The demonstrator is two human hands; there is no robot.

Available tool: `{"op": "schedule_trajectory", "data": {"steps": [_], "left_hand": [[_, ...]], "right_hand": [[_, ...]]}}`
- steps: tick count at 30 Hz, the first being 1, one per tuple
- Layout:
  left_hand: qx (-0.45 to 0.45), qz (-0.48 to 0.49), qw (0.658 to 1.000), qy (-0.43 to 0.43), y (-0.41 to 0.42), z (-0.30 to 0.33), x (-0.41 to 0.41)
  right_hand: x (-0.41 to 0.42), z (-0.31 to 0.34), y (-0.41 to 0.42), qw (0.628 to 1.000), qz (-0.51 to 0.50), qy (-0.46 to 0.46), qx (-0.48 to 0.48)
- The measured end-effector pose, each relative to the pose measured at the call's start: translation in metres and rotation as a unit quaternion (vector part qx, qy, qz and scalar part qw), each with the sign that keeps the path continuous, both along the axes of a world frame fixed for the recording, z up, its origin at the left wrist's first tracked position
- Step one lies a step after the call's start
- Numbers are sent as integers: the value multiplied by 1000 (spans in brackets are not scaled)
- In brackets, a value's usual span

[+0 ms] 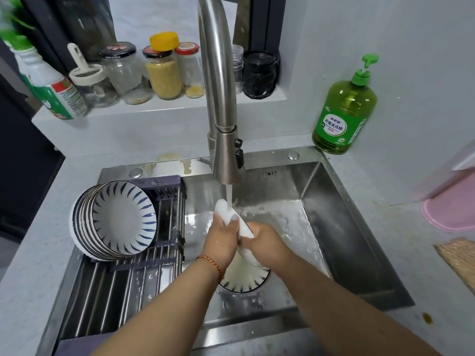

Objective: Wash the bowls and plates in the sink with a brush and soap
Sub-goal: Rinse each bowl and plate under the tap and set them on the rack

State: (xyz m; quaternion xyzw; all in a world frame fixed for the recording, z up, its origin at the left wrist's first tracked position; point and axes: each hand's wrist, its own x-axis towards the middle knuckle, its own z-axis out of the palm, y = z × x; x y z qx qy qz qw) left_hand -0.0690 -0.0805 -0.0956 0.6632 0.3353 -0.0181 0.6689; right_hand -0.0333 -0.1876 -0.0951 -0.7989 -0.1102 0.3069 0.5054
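A bowl [244, 274] is held on edge over the sink [347, 242], grasped by left hand [222, 231] and right hand [267, 240], under the running faucet [218, 98]. Rinsing seems underway; racking beside the stacked bowls [115, 219] likely follows.

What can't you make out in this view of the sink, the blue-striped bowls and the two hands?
- Head view: most of the white blue-striped bowl under the tap is hidden by the left hand and right hand.
- A brush: none visible; the hands could hide one.
- Count of the stacked blue-striped bowls on the metal rack: the rims overlap.
- Green spray bottle: blurred, cut by the left edge.
- Green soap bottle: label print too small.
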Motion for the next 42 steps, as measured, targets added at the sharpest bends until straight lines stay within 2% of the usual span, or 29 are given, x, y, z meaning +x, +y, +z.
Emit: {"op": "schedule_trajectory", "data": {"steps": [2,4,8,13,17,22,25,29,35,39,42], "left_hand": [[-10,13,1000,10,9,-5,6],[-16,5,1000,19,14,4,10],[-2,-19,1000,10,11,22,19],[41,-11,998,36,13,14,14],[48,9,999,2,22,4,10],[-26,92,995,-34,33,-2,4],[-109,151,981,-61,36,2,0],[-220,211,947,-96,44,8,0],[-296,210,924,-121,56,17,-6],[-288,195,933,-92,62,14,-22],[-281,183,940,-70,58,7,-35]], "right_hand": [[0,3,2,1000,-1,15,9],[0,10,1,997,-24,53,59],[6,14,-4,970,-118,130,167],[16,11,-6,908,-193,224,298],[22,9,-4,843,-225,294,391],[23,2,-1,755,-273,376,463],[19,1,0,729,-284,401,476],[15,-4,5,718,-300,415,472],[8,-10,12,733,-277,423,454],[8,-14,5,757,-255,434,416],[19,-10,-8,799,-236,407,375]]}}
